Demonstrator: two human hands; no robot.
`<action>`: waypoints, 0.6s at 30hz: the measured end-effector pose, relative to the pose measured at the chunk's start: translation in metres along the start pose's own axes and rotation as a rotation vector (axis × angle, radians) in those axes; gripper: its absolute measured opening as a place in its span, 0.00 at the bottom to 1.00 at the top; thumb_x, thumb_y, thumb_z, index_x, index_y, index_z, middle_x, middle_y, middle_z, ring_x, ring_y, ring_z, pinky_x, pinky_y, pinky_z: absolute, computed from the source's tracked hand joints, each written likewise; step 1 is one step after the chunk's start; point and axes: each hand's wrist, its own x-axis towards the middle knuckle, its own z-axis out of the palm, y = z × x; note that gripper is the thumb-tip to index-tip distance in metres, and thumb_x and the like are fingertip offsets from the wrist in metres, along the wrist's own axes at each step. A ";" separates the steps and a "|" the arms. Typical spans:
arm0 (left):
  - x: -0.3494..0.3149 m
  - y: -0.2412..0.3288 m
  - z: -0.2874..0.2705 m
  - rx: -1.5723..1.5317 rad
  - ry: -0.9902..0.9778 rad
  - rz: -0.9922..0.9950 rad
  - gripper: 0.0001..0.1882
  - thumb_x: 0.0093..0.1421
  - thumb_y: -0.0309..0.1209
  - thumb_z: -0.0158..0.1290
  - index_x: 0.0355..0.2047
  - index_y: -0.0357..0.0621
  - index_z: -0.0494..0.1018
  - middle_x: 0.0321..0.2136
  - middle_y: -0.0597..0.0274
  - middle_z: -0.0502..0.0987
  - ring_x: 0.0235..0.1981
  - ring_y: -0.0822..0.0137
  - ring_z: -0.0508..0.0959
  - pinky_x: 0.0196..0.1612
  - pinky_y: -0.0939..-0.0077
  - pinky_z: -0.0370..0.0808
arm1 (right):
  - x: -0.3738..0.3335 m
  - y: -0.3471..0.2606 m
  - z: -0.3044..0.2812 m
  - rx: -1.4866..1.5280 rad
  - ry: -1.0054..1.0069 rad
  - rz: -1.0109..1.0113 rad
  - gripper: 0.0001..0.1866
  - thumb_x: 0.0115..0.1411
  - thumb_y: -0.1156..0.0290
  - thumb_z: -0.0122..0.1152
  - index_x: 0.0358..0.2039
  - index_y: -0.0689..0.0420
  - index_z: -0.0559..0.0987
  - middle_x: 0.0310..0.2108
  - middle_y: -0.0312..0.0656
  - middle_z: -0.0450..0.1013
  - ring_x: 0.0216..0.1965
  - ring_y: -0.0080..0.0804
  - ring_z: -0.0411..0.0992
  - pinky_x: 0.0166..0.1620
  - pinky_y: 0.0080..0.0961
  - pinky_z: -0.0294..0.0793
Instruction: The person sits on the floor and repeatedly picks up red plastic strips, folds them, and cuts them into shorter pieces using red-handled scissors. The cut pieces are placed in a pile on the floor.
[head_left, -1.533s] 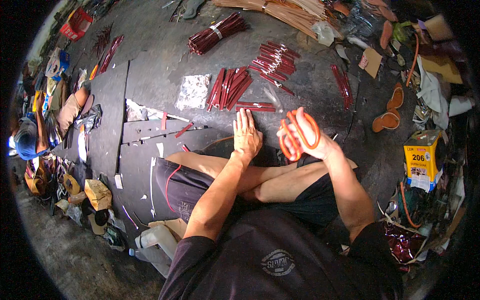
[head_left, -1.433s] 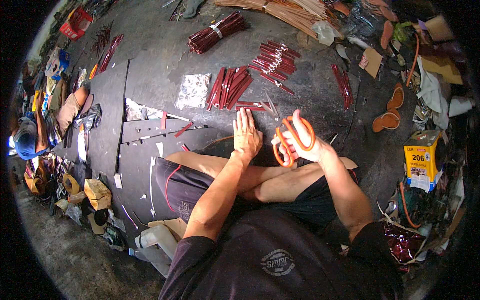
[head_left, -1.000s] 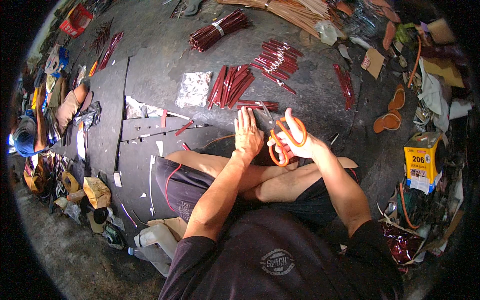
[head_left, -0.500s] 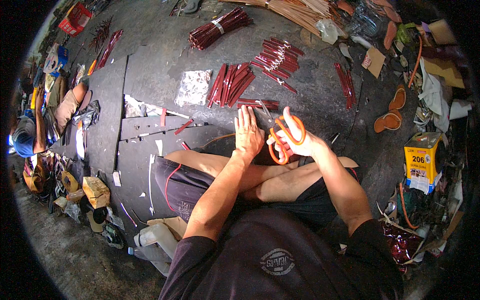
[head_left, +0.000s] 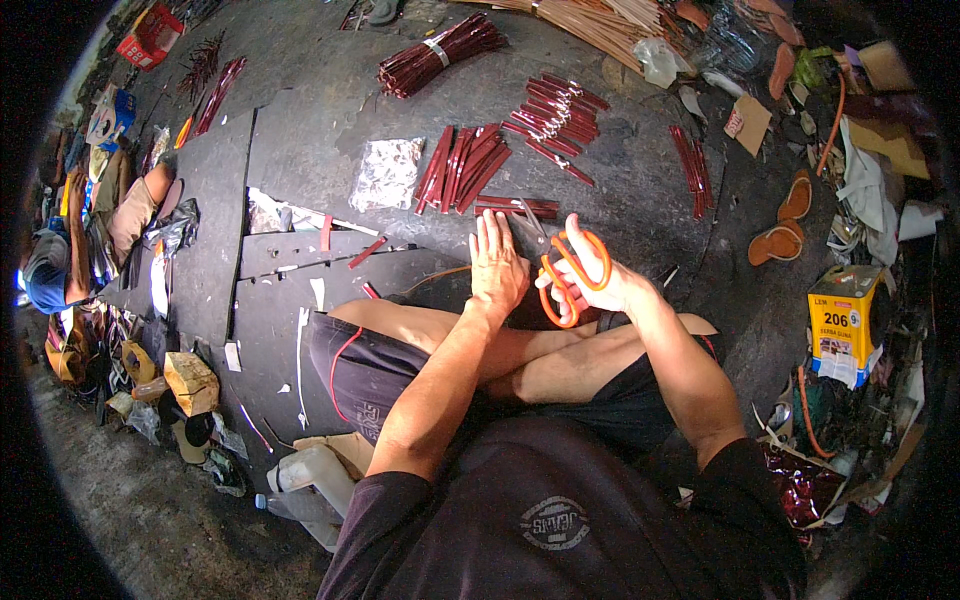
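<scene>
My left hand lies flat with its fingers stretched out, the fingertips resting at a short dark red shiny strip on the floor. My right hand grips a pair of scissors by its large orange handles, thumb and fingers through the loops. The metal blades point away from me, with their tips over the strip just right of my left fingertips. Whether the blades touch the strip, I cannot tell. Beyond my left hand lies a loose pile of dark red strips.
Past the pile are strips with silvery twists and a banded dark red bundle. A clear packet lies left of the pile. Several strips, sandals and a yellow can stand rightward. Another person sits far left.
</scene>
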 end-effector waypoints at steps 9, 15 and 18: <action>0.001 -0.001 0.001 0.004 -0.007 -0.002 0.45 0.56 0.38 0.52 0.67 0.26 0.46 0.68 0.35 0.47 0.71 0.42 0.47 0.70 0.48 0.49 | 0.001 -0.004 -0.001 -0.080 0.002 0.024 0.57 0.47 0.14 0.34 0.36 0.66 0.75 0.20 0.40 0.70 0.19 0.36 0.73 0.30 0.35 0.78; 0.002 0.001 -0.003 0.024 -0.042 -0.015 0.47 0.55 0.38 0.53 0.68 0.26 0.45 0.68 0.35 0.47 0.70 0.42 0.48 0.70 0.48 0.48 | 0.006 -0.007 -0.011 -0.130 -0.019 0.055 0.58 0.45 0.14 0.35 0.35 0.67 0.74 0.20 0.42 0.70 0.19 0.38 0.74 0.30 0.38 0.78; 0.002 0.000 -0.002 0.019 -0.041 -0.018 0.47 0.55 0.38 0.53 0.68 0.27 0.44 0.68 0.35 0.46 0.70 0.42 0.48 0.70 0.48 0.49 | 0.009 -0.008 -0.012 -0.146 -0.008 0.064 0.58 0.45 0.13 0.35 0.35 0.67 0.74 0.19 0.43 0.70 0.20 0.39 0.74 0.29 0.38 0.78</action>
